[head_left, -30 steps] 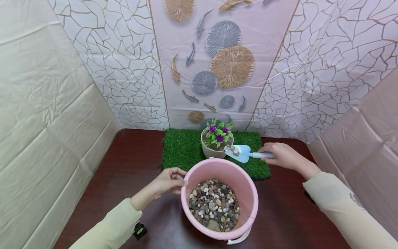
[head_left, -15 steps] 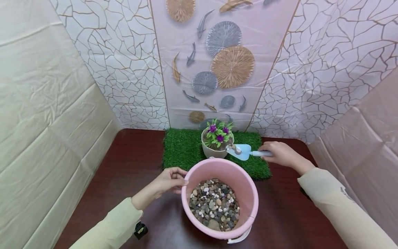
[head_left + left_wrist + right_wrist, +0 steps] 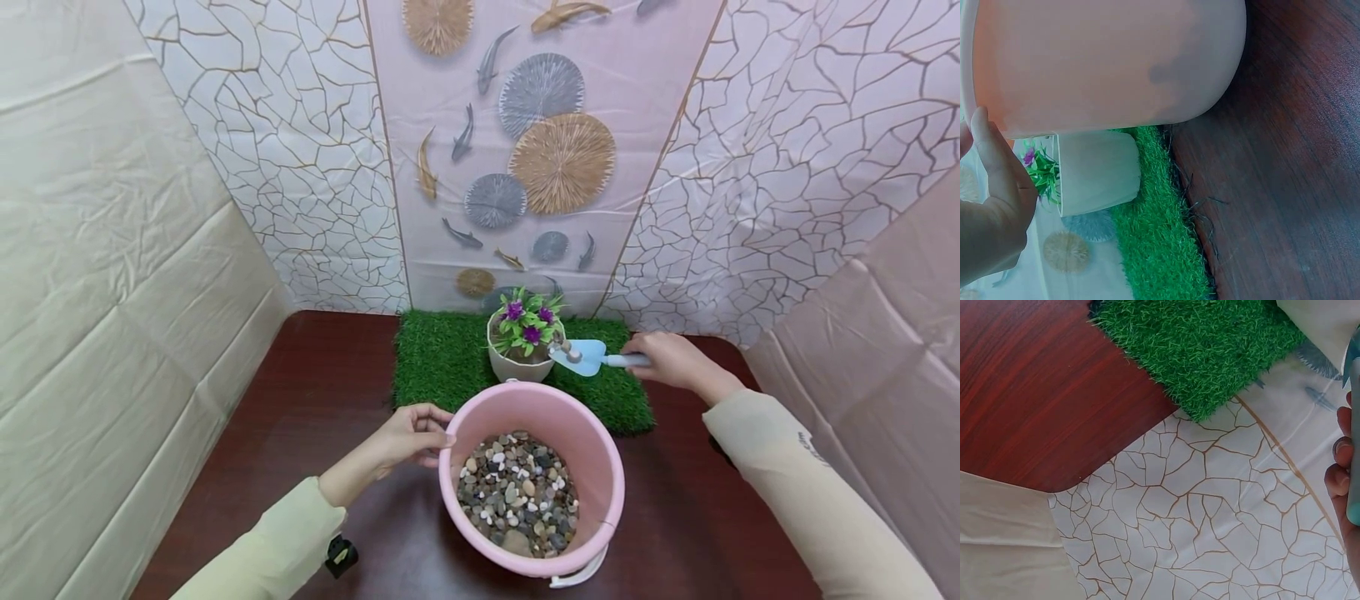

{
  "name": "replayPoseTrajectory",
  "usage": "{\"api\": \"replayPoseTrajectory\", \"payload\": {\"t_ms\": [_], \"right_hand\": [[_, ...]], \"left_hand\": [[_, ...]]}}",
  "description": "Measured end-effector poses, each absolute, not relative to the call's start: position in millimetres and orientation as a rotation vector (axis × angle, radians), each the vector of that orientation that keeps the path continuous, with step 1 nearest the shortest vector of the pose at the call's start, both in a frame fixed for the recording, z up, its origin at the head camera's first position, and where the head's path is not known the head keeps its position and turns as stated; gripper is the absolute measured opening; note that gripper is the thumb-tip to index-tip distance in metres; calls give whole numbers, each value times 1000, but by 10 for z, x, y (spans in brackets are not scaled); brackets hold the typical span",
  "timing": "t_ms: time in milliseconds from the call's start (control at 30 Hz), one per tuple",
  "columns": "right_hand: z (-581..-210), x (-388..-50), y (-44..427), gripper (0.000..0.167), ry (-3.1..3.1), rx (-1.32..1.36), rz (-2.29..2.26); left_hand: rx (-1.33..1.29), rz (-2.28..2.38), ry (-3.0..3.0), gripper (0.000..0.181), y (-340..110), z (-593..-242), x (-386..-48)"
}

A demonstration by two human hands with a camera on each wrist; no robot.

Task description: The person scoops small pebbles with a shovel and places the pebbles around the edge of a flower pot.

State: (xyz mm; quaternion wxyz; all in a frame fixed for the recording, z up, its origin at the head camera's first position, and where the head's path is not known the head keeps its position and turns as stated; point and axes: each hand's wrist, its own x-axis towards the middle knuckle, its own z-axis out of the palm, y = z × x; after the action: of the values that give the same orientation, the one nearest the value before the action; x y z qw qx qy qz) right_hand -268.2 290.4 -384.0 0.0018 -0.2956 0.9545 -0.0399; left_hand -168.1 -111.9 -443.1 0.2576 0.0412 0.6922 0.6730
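My right hand [image 3: 671, 358] grips the handle of a light-blue hand trowel [image 3: 588, 358]. A few pebbles [image 3: 572, 354] lie toward the blade's tip, which is at the right rim of a white flowerpot [image 3: 517, 367]. Purple flowers and green leaves [image 3: 528, 321] fill the pot. With thumb and fingers, my left hand [image 3: 408, 435] pinches the left rim of a pink bucket [image 3: 606, 475]; its thumb lies over the rim in the left wrist view. Mixed pebbles [image 3: 517, 496] cover the bucket's bottom. In the right wrist view only the fingers [image 3: 1338, 465] and part of the handle show.
Under the pot lies a green artificial grass mat [image 3: 435, 362], toward the back of the dark red-brown table [image 3: 330, 400]. The bucket stands close in front of the pot, its white handle [image 3: 581, 575] hanging at the front. Patterned cloth walls [image 3: 322, 167] enclose the table.
My right hand has risen a little and shifted slightly left, bringing the trowel blade higher at the pot's rim. Pebbles stay on the blade. The left hand and bucket hold still.
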Motion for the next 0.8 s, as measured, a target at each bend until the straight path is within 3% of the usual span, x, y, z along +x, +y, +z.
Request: {"api": "replayPoseTrajectory", "payload": {"t_ms": [800], "right_hand": [[-3725, -2918, 2732, 11, 2949, -910, -1]], "left_hand": [[103, 1818, 1870, 40, -1120, -4440, -1679]]}}
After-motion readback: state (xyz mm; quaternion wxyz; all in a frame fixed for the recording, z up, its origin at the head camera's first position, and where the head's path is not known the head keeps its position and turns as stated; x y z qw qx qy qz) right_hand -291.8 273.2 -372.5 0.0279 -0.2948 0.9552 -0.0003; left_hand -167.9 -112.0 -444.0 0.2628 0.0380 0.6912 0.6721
